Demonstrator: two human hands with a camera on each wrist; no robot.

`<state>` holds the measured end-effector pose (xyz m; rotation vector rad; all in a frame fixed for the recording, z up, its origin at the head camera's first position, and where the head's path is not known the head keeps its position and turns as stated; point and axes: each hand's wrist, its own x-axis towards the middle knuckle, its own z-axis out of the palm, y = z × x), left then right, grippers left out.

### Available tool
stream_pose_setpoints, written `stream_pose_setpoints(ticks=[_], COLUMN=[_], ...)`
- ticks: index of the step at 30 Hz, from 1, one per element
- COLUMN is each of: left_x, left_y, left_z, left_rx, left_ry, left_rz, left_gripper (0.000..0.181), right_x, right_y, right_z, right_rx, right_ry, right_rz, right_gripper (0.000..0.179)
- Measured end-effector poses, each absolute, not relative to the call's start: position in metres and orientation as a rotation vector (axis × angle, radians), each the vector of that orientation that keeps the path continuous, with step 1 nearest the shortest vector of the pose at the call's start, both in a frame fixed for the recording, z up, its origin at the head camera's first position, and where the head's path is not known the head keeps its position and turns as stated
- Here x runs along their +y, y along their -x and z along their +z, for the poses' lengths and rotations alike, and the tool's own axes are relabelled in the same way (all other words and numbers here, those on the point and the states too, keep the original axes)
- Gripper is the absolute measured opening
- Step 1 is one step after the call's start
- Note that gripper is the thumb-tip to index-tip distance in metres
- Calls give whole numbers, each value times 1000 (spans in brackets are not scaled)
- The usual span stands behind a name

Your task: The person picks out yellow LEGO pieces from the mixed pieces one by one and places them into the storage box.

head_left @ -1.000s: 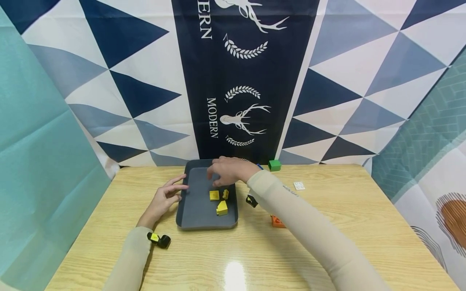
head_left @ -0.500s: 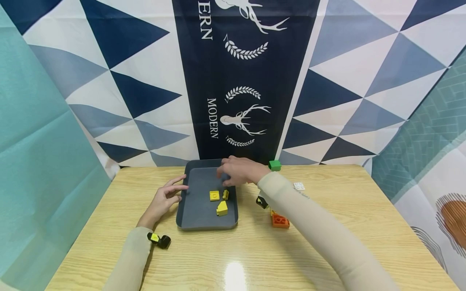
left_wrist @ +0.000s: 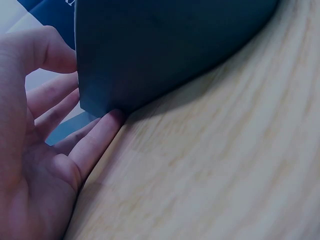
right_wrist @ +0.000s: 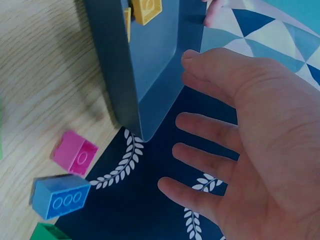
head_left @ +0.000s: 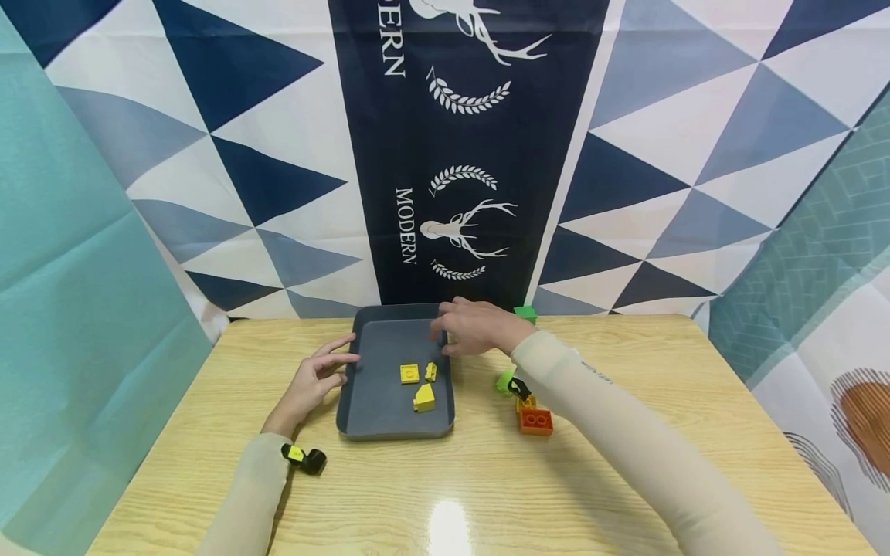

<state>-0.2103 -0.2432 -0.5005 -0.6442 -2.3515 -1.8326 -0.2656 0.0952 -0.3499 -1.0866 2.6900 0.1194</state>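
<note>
A dark grey tray (head_left: 389, 421) holds a flat square yellow brick (head_left: 409, 374), a small yellow piece (head_left: 431, 372) and a sloped yellow brick (head_left: 424, 398). At its left rim is my left hand (head_left: 314, 384), its loosely spread fingers touching the edge. The left wrist view shows fingertips (left_wrist: 116, 116) against the tray's outer wall (left_wrist: 145, 55), low by the table. Over the tray's far right rim hovers my right hand (head_left: 480, 326). Nothing is between its relaxed, parted fingers (right_wrist: 200, 155) in the right wrist view.
Right of the tray lie an orange-red brick (head_left: 535, 422), a yellow-orange piece (head_left: 526, 403) and a light green piece (head_left: 504, 382). A green brick (head_left: 525, 313) sits at the back edge. The right wrist view shows a pink brick (right_wrist: 75, 152) and a blue brick (right_wrist: 61, 196).
My right hand has moved right, from above the tray to its right rim. Its arm now uncovers the light green piece and orange-red brick. The left hand and yellow bricks stay put.
</note>
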Motion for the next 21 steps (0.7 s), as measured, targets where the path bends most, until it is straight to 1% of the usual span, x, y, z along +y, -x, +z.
stream_pose_setpoints(ticks=[10, 21], left_x=[-241, -243], left_y=[212, 210], left_z=[-500, -501], left_rx=[-2364, -2370], left_ry=[633, 619], left_rz=[-1872, -1834], left_gripper=[42, 40], right_x=[111, 123], right_y=[261, 252], right_z=[-347, -348], right_rx=[2704, 2731], right_ry=[1130, 1166], right_rz=[114, 97], right_gripper=[32, 31])
